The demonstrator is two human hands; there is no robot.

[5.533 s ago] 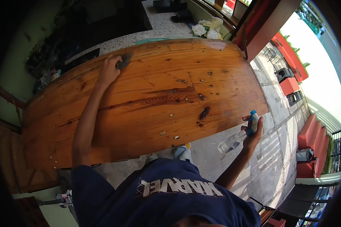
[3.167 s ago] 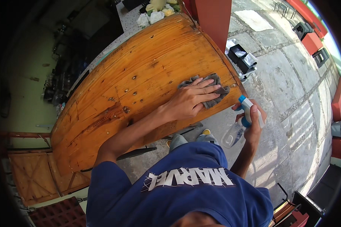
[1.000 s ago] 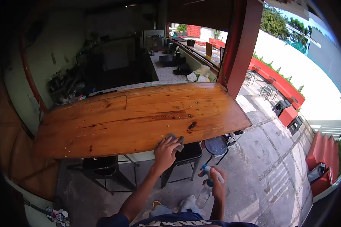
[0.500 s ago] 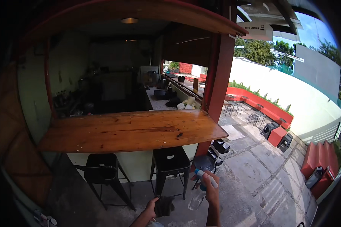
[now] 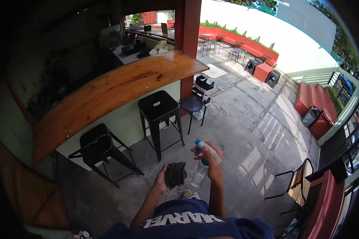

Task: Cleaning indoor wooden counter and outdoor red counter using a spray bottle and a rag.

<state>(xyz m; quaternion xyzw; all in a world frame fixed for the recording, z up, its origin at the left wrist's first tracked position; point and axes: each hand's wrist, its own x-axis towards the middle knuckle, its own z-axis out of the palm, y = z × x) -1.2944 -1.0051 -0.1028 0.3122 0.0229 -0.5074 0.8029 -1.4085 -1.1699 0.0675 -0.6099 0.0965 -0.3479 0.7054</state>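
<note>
In front of my body, my left hand (image 5: 161, 180) grips a dark, folded cloth (image 5: 175, 175). Just right of it, my right hand (image 5: 212, 159) is wrapped round the neck of a clear spray bottle (image 5: 199, 176) with a white and blue trigger head (image 5: 208, 151). The bottle tilts, its base pointing down toward the cloth, with a small gap between the two. Both hands are held above the concrete floor, apart from any furniture. The nearest furniture to them is a tall black metal stool (image 5: 158, 105) at the counter.
A long varnished wooden counter (image 5: 123, 85) runs along the left. A second black stool (image 5: 97, 141) stands at it. By the red post are a round black stool (image 5: 192, 104) and a shelf cart (image 5: 204, 89). To the right is a wooden-seated chair (image 5: 297, 181).
My view has swung down and to the right, so the counter now sits higher and further left. Both hands still hold the cloth and the spray bottle.
</note>
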